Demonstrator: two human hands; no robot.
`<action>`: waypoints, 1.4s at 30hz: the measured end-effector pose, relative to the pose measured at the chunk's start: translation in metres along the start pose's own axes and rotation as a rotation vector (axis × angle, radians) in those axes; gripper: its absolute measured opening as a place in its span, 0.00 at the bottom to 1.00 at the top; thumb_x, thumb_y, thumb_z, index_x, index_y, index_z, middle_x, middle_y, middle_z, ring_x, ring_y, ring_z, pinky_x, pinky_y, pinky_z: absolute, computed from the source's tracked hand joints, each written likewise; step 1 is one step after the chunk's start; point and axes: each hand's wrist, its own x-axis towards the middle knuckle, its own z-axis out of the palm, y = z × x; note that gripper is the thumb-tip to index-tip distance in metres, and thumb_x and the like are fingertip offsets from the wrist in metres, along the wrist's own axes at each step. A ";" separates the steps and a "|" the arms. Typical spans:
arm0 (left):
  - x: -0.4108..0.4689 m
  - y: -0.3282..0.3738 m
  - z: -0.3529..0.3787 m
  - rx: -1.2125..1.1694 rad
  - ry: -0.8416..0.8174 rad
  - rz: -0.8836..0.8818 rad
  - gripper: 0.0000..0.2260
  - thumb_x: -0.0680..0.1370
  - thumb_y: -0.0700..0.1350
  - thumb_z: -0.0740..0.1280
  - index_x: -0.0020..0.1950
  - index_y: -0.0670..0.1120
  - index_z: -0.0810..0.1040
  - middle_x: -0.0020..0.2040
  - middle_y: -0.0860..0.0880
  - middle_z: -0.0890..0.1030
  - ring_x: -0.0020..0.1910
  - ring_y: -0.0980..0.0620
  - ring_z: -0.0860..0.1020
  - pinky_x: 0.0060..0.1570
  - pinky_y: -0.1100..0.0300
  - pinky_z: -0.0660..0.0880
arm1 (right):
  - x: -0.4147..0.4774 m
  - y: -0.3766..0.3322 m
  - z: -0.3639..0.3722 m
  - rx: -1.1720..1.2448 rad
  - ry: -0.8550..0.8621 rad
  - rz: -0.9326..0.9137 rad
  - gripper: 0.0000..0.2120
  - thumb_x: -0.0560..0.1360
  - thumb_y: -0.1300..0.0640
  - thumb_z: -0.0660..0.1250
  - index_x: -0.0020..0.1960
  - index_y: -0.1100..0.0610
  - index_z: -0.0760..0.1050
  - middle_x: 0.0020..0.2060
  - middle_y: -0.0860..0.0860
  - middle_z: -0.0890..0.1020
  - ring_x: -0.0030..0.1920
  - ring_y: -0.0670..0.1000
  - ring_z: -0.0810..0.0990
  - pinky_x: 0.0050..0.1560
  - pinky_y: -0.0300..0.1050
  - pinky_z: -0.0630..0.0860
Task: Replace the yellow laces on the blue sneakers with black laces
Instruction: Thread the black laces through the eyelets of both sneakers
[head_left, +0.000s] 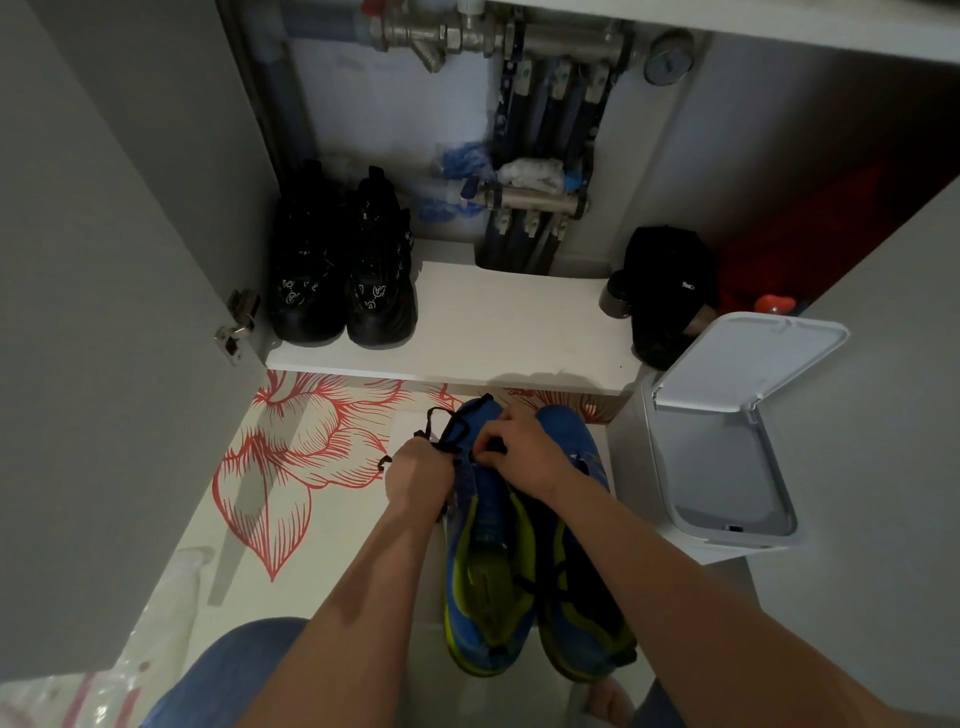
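Two blue sneakers with yellow-green lining stand side by side on the floor, heels toward me: the left sneaker and the right sneaker. A black lace loops out near the toe of the left sneaker. My left hand grips the lace at the shoe's left side. My right hand pinches the lace over the front eyelets. Black lace also crosses the right sneaker's opening. No yellow lace is visible.
A white shelf just beyond the sneakers holds a pair of black shoes and a black cap. A white bin with its lid open stands on the right. A grey cabinet door is open on the left.
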 end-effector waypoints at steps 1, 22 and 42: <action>0.001 0.000 0.000 -0.005 -0.005 -0.002 0.11 0.78 0.41 0.63 0.55 0.35 0.76 0.52 0.38 0.82 0.52 0.40 0.81 0.46 0.54 0.77 | 0.000 0.000 -0.001 0.009 0.000 0.002 0.06 0.74 0.59 0.69 0.50 0.57 0.80 0.49 0.50 0.66 0.57 0.54 0.70 0.58 0.51 0.72; -0.009 0.000 -0.008 -0.030 0.001 0.109 0.10 0.76 0.41 0.66 0.55 0.39 0.79 0.50 0.40 0.82 0.49 0.43 0.81 0.43 0.57 0.78 | -0.003 -0.003 -0.007 0.192 0.010 0.011 0.07 0.71 0.66 0.70 0.49 0.64 0.83 0.42 0.50 0.81 0.38 0.36 0.68 0.39 0.18 0.63; -0.006 0.002 -0.012 -0.243 -0.082 -0.025 0.11 0.76 0.46 0.66 0.40 0.39 0.74 0.38 0.41 0.79 0.41 0.43 0.80 0.45 0.50 0.80 | 0.006 0.001 -0.002 0.286 0.005 0.124 0.08 0.71 0.65 0.70 0.42 0.71 0.81 0.41 0.65 0.83 0.36 0.51 0.77 0.38 0.41 0.75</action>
